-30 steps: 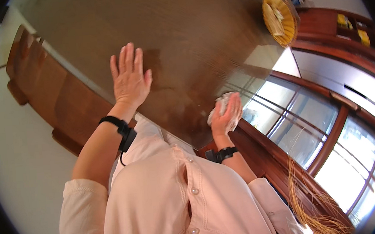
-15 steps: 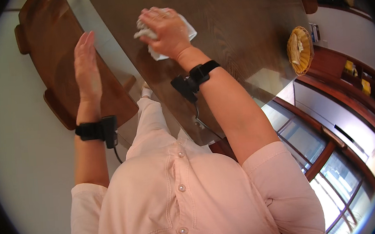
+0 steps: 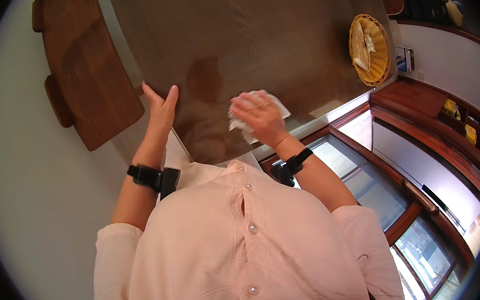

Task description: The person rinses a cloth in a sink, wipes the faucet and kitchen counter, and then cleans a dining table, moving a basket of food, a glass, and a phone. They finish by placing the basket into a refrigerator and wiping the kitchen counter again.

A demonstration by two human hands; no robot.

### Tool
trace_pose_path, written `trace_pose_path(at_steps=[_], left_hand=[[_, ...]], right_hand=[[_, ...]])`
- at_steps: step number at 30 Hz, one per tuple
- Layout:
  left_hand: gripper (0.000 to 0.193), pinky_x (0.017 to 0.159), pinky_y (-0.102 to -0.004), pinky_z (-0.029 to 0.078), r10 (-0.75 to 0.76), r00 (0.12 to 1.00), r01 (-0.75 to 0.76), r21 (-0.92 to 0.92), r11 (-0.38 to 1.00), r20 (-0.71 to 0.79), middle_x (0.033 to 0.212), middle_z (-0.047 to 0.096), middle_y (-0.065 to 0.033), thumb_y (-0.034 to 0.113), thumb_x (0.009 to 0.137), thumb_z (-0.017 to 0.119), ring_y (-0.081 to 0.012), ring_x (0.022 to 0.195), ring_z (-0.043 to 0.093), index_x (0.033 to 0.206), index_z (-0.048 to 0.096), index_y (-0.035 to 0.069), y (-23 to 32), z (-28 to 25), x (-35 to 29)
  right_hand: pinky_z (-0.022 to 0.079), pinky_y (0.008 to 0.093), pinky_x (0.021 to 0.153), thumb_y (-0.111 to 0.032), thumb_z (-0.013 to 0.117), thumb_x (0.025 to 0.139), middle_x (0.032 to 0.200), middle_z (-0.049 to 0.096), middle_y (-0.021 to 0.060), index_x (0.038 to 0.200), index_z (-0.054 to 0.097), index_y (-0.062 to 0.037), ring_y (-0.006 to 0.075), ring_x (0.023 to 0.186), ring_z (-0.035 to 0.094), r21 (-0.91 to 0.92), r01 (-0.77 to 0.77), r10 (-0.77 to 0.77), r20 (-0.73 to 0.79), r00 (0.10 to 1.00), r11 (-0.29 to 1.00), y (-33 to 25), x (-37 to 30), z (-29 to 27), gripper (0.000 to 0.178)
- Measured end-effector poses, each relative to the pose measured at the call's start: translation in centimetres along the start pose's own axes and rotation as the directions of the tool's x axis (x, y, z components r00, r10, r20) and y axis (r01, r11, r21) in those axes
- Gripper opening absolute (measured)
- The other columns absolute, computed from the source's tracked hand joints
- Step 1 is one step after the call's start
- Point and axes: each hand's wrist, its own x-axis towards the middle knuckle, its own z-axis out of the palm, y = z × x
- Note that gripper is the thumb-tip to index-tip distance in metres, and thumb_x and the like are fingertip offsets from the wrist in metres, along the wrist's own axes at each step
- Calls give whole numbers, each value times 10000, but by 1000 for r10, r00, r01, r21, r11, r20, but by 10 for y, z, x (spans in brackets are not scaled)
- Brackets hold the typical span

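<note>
On the dark wooden table [image 3: 226, 44], my right hand [image 3: 260, 114] presses down on a crumpled white cloth [image 3: 276, 103], its fingers over the cloth and its edges showing around them. The cloth lies near the table's closest corner. My left hand [image 3: 161, 112] is at the table's left edge, thumb and fingers spread apart, with nothing in it. Whether it touches the edge I cannot tell. Both wrists wear black strapped devices.
A yellow woven basket [image 3: 383, 54] with pale flat items inside stands near the table's right edge. To the left of the table is a brown wooden bench [image 3: 84, 66]. Reddish wooden cabinetry [image 3: 410, 97] and glass-paned framing [image 3: 375, 179] lie to the right.
My right hand has drawn the cloth nearer and to the right across the table. My left hand has shifted right, from above the bench to the table edge, its fingers now spread.
</note>
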Motion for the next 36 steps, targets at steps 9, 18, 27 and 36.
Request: trace_pose_path(at_steps=[9,18,27,36], left_hand=[[1141,1152,-423,238,-225,974,207,340,918,14,1499,47,-358,421,850,706,-436,1418,153,1451,-124,-81,13,11,15],[1157,1154,-412,239,-253,967,226,365,903,28,1500,64,-339,438,845,711,-415,1416,166,1448,-127,-86,7,9,20],[1147,1171,-413,194,-207,977,162,428,889,60,1504,89,-332,455,841,711,-403,1426,129,1453,-84,-101,-3,7,25],[964,1138,-400,264,-106,993,119,439,891,-53,1510,195,-243,363,851,728,-345,1411,220,1481,107,-20,-16,-14,29]], right_hand=[[509,381,893,-178,732,822,1118,682,113,1152,645,-53,305,1016,647,597,-462,738,-378,559,656,111,-32,-64,363],[316,498,1091,-343,734,792,1378,504,143,1282,551,-51,334,1291,454,5,-426,414,-248,876,905,14,-48,-15,599],[354,465,1099,-95,660,715,1280,598,52,983,656,-107,267,1246,517,63,74,-71,-51,996,995,-16,-52,5,267],[406,479,1024,-103,714,679,1229,622,40,937,639,-94,272,1208,538,-64,-376,340,-308,888,924,79,-114,-53,269]])
